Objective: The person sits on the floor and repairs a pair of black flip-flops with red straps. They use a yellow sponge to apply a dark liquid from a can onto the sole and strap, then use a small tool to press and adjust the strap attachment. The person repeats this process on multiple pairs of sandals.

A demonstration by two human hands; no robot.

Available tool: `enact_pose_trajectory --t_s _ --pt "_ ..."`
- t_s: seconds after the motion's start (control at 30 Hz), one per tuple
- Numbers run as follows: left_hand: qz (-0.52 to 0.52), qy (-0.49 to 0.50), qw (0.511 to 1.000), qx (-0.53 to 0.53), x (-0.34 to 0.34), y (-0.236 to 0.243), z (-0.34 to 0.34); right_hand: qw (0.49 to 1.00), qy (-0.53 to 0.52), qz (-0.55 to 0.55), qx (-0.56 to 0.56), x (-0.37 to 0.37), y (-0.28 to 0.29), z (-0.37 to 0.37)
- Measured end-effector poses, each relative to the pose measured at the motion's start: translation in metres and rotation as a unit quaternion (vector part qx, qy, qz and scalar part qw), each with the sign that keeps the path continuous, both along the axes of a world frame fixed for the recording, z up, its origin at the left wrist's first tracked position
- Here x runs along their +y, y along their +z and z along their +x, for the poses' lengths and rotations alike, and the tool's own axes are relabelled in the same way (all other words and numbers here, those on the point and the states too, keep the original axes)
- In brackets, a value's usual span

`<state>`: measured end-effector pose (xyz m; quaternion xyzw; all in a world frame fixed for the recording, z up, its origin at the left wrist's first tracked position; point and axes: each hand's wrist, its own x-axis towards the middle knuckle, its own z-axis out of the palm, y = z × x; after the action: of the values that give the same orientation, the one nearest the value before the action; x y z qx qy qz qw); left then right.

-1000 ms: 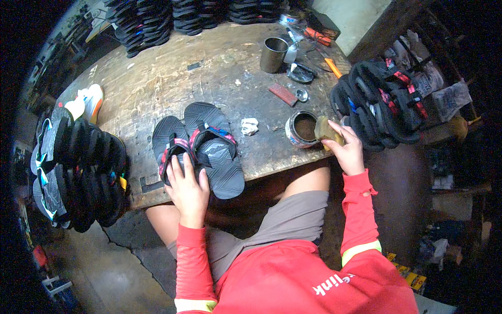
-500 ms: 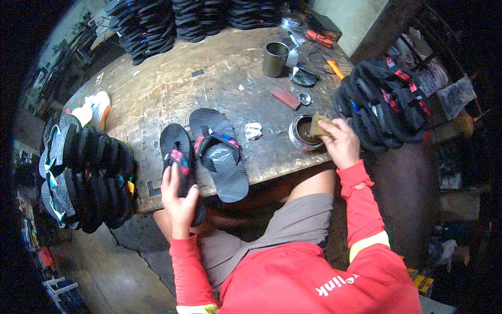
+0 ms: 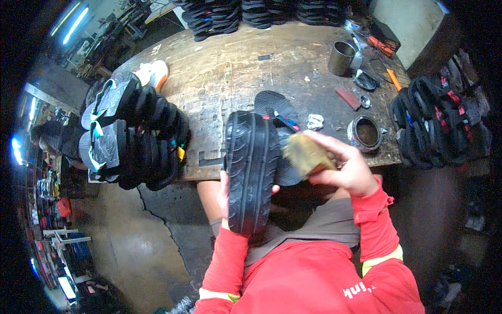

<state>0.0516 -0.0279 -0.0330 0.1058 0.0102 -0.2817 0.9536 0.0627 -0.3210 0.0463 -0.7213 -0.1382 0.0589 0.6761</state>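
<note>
My left hand (image 3: 224,196) is closed round a black flip-flop (image 3: 252,170), which is lifted off the bench with its ridged tread side facing me. Most of that hand's fingers are hidden behind the sole. Just to the right, my right hand (image 3: 350,165) pinches a yellowish sponge-like pad (image 3: 307,154), somewhat blurred, a short way from the sole's edge. Partly covered by both, a second flip-flop (image 3: 274,103) with a coloured strap lies footbed up on the bench. An open tin (image 3: 353,137) with dark contents stands beyond my right hand.
Stacked black flip-flops (image 3: 157,125) crowd the wooden bench's (image 3: 214,73) left edge, with more stacks (image 3: 431,123) at right and along the back. A metal cup (image 3: 341,58), a red block (image 3: 348,98), a crumpled white scrap (image 3: 315,122) and an orange-handled tool (image 3: 394,79) lie about.
My left hand has picked up the left flip-flop and turned its tread toward me. My right hand has brought the pad from the tin leftward to the flip-flop. The view has shifted left.
</note>
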Motion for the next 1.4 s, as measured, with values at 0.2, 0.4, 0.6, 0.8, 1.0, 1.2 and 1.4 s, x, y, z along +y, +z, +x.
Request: enact_pose_trajectory --t_s 0.2,0.4,0.6,0.8,1.0,1.2,1.4 --pt "-0.021 0.018 0.999 0.019 0.003 0.003 -0.007 0.894 -0.044 -0.356 -0.269 0.086 0.023 -0.006" --pt "0.105 0.080 0.991 0.012 0.008 0.003 -0.020 0.810 -0.098 -0.482 -0.318 0.108 0.036 -0.036" --pt "0.017 -0.079 0.991 -0.102 0.014 0.020 -0.051 0.877 -0.137 -0.401 -0.226 0.052 0.048 0.034" --pt "0.054 -0.030 0.993 -0.101 0.010 0.012 -0.047 0.828 -0.160 -0.451 -0.293 0.083 0.028 -0.033" --pt "0.059 0.009 0.995 -0.079 0.014 0.000 -0.024 0.865 -0.015 -0.434 -0.251 0.137 0.014 -0.117" --pt "0.003 -0.041 0.998 -0.049 0.005 0.019 -0.016 0.894 0.023 -0.367 -0.255 0.109 0.037 -0.147" --pt "0.079 -0.018 0.992 -0.092 -0.025 0.038 -0.038 0.789 -0.215 -0.487 -0.307 0.067 0.031 -0.063"
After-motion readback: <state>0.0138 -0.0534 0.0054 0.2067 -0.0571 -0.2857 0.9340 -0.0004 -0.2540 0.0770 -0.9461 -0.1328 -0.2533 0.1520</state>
